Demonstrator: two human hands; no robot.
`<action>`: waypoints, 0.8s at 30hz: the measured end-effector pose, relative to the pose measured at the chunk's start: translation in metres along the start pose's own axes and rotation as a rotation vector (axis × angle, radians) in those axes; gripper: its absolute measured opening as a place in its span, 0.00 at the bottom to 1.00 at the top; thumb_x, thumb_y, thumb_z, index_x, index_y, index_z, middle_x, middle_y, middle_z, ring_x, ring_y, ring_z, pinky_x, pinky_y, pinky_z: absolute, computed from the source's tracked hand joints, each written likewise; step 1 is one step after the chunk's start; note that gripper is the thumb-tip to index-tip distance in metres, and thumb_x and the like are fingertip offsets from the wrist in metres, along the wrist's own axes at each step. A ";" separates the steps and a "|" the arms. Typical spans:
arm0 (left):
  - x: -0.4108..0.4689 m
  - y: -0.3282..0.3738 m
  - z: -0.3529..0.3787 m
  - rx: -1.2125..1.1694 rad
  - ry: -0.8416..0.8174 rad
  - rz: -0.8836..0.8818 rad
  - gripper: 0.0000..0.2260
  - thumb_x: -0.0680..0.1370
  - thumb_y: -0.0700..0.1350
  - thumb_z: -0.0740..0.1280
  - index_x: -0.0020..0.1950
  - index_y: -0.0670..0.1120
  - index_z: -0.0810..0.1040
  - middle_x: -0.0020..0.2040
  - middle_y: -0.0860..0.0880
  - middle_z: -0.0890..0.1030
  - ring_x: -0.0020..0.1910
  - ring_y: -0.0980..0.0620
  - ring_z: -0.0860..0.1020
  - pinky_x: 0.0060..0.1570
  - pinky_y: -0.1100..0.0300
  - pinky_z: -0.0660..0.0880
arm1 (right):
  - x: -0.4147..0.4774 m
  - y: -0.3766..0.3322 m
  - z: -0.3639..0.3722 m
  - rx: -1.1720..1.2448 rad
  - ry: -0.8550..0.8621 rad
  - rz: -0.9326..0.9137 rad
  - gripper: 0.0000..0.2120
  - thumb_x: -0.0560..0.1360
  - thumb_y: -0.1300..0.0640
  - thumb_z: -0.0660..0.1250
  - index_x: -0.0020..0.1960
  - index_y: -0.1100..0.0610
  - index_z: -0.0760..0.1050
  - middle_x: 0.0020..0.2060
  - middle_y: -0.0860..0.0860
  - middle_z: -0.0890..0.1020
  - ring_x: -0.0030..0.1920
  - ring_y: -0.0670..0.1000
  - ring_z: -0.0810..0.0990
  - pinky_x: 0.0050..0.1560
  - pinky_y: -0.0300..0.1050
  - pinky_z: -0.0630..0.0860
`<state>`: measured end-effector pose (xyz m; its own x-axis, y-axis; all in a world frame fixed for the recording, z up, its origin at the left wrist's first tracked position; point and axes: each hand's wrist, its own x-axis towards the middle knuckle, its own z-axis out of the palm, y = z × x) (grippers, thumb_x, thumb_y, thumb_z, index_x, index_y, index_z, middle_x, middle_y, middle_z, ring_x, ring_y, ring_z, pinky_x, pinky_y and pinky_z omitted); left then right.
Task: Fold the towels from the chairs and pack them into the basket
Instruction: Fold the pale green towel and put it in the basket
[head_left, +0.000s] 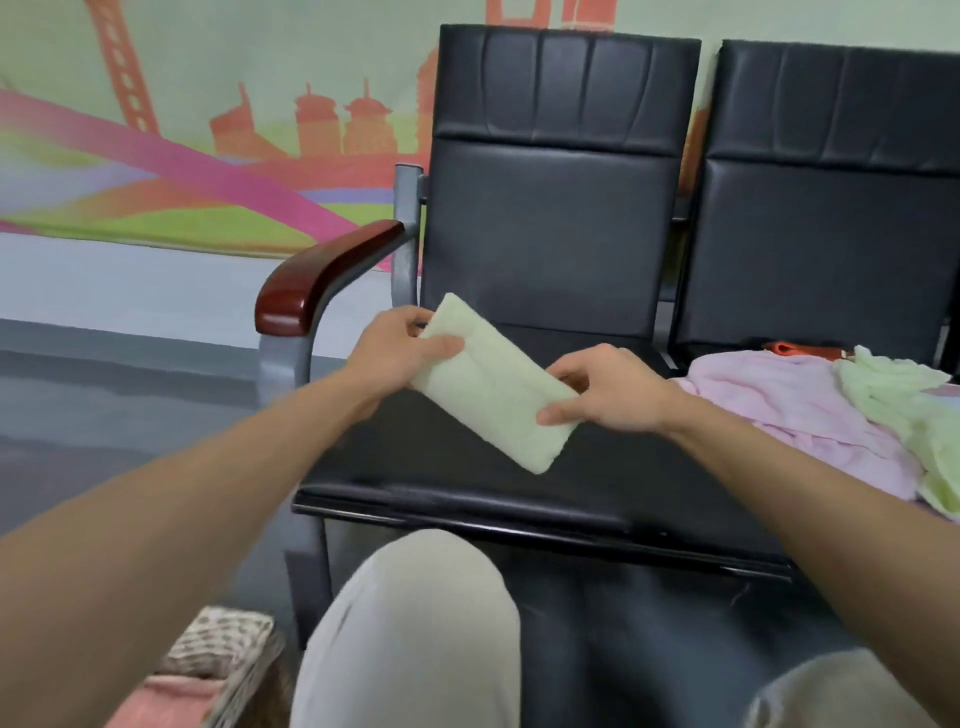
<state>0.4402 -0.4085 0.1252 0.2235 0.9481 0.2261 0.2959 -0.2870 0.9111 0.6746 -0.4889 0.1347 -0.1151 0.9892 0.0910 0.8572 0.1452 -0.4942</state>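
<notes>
Near the middle of the frame we hold a folded pale green towel (488, 387) over the seat of the left chair (550, 234), which is black and padded. The towel is a narrow oblong, tilted from upper left to lower right. We cannot tell whether its lower corner touches the seat. Our left hand (395, 353) grips the upper left end, thumb on top and fingers curled behind. Our right hand (613, 395) pinches the right edge near the lower end, between thumb and fingers. Both forearms are bare and reach in from the bottom corners.

At the right edge of the frame, on the seat of the right chair (831, 234), lies a crumpled pink towel (810, 410). A loose green towel (904, 400) lies partly on top of it, further right. A small orange object (784, 347) shows behind them, too hidden to name.

A dark red armrest (322, 275) curves out to the left of the left chair. In the lower left corner stands a basket (228, 644) with a patterned rim, blurred, and a pink cloth (156, 701) lies in it. Our knee (415, 623), in pale trousers, fills the bottom centre. A mural (156, 156) of orange buildings and pink and green bands covers the wall in the upper left.
</notes>
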 end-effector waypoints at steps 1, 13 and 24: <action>-0.005 0.000 -0.018 0.025 0.055 0.004 0.15 0.71 0.49 0.74 0.54 0.45 0.80 0.50 0.49 0.82 0.48 0.50 0.81 0.44 0.57 0.77 | 0.004 -0.020 0.003 -0.020 0.006 -0.036 0.14 0.66 0.46 0.77 0.50 0.47 0.82 0.41 0.45 0.84 0.44 0.47 0.80 0.47 0.43 0.76; -0.125 -0.108 -0.221 0.191 0.284 -0.362 0.10 0.74 0.48 0.72 0.48 0.42 0.83 0.44 0.48 0.82 0.43 0.49 0.80 0.38 0.57 0.76 | 0.053 -0.209 0.163 -0.250 -0.387 -0.343 0.20 0.76 0.47 0.67 0.45 0.66 0.77 0.36 0.56 0.78 0.37 0.54 0.75 0.38 0.48 0.67; -0.224 -0.291 -0.238 0.242 0.206 -0.894 0.08 0.70 0.44 0.73 0.42 0.39 0.82 0.37 0.48 0.80 0.36 0.51 0.78 0.38 0.60 0.74 | 0.056 -0.218 0.369 -0.325 -0.907 -0.398 0.11 0.79 0.51 0.62 0.53 0.57 0.76 0.51 0.50 0.79 0.50 0.52 0.77 0.52 0.46 0.74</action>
<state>0.0834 -0.5053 -0.1085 -0.3402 0.8293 -0.4433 0.4676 0.5582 0.6854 0.2963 -0.4572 -0.0718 -0.6374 0.5356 -0.5539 0.7533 0.5844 -0.3018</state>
